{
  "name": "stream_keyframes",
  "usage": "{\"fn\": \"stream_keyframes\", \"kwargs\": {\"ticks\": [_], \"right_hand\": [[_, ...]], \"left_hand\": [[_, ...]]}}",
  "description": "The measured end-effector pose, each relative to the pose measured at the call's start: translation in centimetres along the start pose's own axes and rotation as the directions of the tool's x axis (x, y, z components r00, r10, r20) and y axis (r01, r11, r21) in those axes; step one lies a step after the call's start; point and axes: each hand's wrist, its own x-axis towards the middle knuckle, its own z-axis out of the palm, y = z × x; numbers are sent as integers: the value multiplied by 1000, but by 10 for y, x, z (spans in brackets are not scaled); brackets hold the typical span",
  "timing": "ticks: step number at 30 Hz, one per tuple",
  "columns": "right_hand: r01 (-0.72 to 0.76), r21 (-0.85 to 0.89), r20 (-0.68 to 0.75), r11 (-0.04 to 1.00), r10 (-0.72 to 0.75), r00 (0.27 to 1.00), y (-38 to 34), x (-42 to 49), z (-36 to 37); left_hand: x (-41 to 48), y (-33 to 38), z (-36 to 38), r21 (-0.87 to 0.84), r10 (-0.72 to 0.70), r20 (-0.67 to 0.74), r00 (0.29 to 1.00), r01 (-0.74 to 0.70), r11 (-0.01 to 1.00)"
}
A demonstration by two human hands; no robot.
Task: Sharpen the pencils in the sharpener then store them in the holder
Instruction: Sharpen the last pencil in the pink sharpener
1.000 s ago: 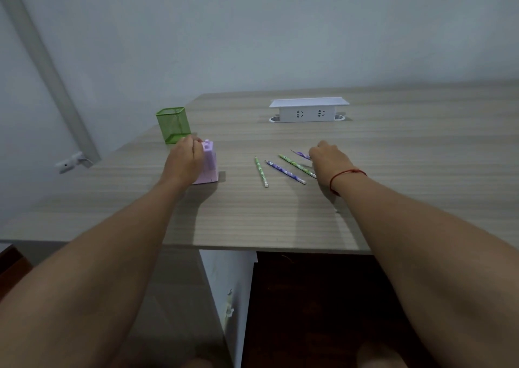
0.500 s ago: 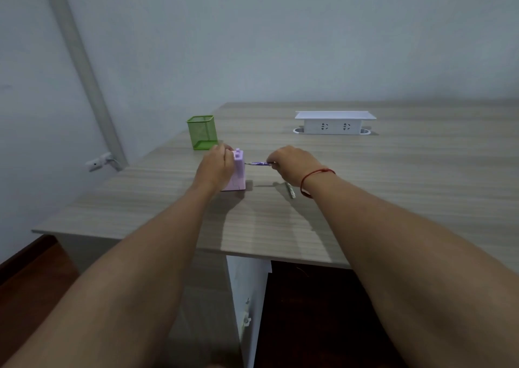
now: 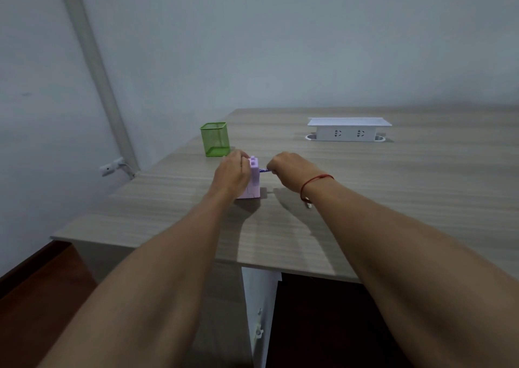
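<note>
Head view: on the table (image 3: 393,199), the left hand (image 3: 231,171) curls its fingers round the lilac sharpener (image 3: 254,180), which stands upright. The right hand (image 3: 289,168) pinches a purple pencil (image 3: 263,170) in its fingers (only a short stretch shows), its end meeting the sharpener's side. The green mesh holder (image 3: 214,139) stands just behind the left hand.

Nothing legible on show right now: no words, numbers or brand marks to read anywhere. The white socket box (image 3: 349,131) shows only its plug slots, and the purple pencil (image 3: 262,170) carries a pattern too small to make out. The pink sharpener (image 3: 255,182) and the green mesh holder (image 3: 214,140) show plain faces.
</note>
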Motion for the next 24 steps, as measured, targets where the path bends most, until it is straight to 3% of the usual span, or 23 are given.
{"fn": "stream_keyframes", "kwargs": {"ticks": [8, 14, 18, 20, 24], "right_hand": [[49, 43, -10, 998, -49, 999, -14, 4, 5], [-66, 130, -18, 989, 69, 997, -17, 3, 1], [-98, 236, 65, 967, 85, 994, -17, 9, -7], [-60, 230, 123, 971, 32, 992, -21, 12, -16], [5, 208, 191, 978, -45, 981, -47, 16, -30]], "left_hand": [[2, 1, 5, 0, -30, -40, 999, 30, 1000], [5, 3, 1, -44, -71, -2, 997, 71, 997], [8, 1, -18, -182, -123, 13, 992, 123, 976], [6, -12, -29, -154, -163, -9, 987, 159, 975], [-15, -46, -36, 190, -122, 329, 937, 61, 980]]}}
